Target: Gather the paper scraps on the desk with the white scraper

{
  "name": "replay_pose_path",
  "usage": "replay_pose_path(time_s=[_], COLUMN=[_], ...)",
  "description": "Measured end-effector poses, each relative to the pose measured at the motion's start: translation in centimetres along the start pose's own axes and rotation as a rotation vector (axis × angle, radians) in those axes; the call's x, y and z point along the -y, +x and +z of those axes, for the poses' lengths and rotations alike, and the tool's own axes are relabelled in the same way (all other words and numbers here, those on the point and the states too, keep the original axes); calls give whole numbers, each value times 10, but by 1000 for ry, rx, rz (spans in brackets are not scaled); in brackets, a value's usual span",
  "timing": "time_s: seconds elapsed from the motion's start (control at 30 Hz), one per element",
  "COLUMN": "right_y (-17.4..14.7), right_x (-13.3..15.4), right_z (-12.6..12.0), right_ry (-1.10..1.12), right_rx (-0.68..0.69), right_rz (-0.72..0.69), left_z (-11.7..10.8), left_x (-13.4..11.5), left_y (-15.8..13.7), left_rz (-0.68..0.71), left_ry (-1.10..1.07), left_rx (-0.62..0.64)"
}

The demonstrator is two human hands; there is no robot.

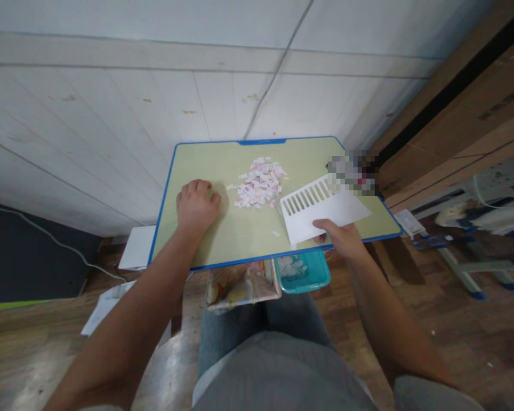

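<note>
My right hand [340,237] grips a white sheet with a row of slots cut along its far side [302,225], thumb on top and fingers underneath. The sheet lies tilted over the right part of a pale yellow tabletop with a blue edge [214,242]. My left hand [197,208] rests palm down on the left part of the table, fingers loosely bent, thumb apart, with nothing visible in it. Between the hands, towards the back, sits a heap of small white and pinkish paper scraps [260,184]. A few loose scraps lie around it.
Under the near edge are a turquoise plastic basket [325,277] with pale pieces inside and a patterned cloth or bag [244,285]. A blurred-out object [353,171] sits at the table's back right. A white wall stands behind, cardboard boxes [462,120] at right.
</note>
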State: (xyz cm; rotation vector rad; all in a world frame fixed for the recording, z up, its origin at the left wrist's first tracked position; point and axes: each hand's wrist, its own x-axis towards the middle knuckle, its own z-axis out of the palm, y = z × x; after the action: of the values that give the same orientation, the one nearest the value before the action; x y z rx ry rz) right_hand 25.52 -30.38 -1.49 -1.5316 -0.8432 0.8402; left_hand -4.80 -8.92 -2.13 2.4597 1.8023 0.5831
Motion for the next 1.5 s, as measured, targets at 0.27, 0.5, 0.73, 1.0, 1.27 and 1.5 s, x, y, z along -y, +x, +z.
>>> replay_pose_path(time_s=[0.27,0.5,0.73,1.0,1.27,1.5], right_y=[-1,-3,0,0,0,-1], right_x=[2,-2,5,7,7,11], right_z=[-5,-7,-6,21,21,16], right_ry=[2,-40,-29,-122,-141,-178], right_rx=[8,41,52,126,121,136], right_rz=[55,146,117,-56,-30,2], left_z=[12,14,12,19,17,11], left_x=[16,23,20,23,19,16], left_y=[2,4,4,3,4,4], left_rz=[88,86,45,78,47,23], left_ry=[-60,-111,-129,-103,-142,-145], left_rx=[-85,-95,-84,-117,-98,-64])
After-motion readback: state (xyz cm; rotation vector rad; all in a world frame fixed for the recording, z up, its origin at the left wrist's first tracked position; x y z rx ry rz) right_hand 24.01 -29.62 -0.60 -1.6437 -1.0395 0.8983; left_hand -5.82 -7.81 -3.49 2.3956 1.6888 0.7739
